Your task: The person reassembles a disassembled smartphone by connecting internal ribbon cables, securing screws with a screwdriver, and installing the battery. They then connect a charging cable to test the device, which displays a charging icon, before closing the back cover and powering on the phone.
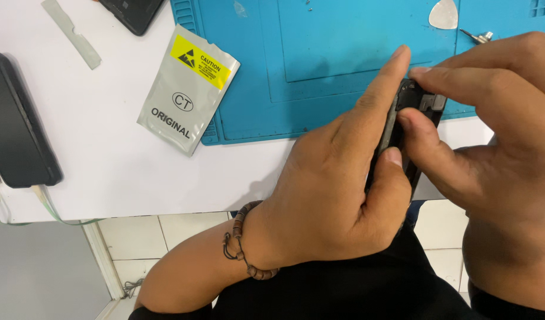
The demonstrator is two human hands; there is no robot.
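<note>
Both hands grip thin black rigid phone body (402,127) edge-on, left hand (337,189) cradling, right hand (491,148) pinching top; looks light, slippery, fragile—hold by edges.

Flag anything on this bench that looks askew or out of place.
The silver pouch lies tilted, half on the blue mat and half on the white table. Otherwise nothing stands out.
</note>
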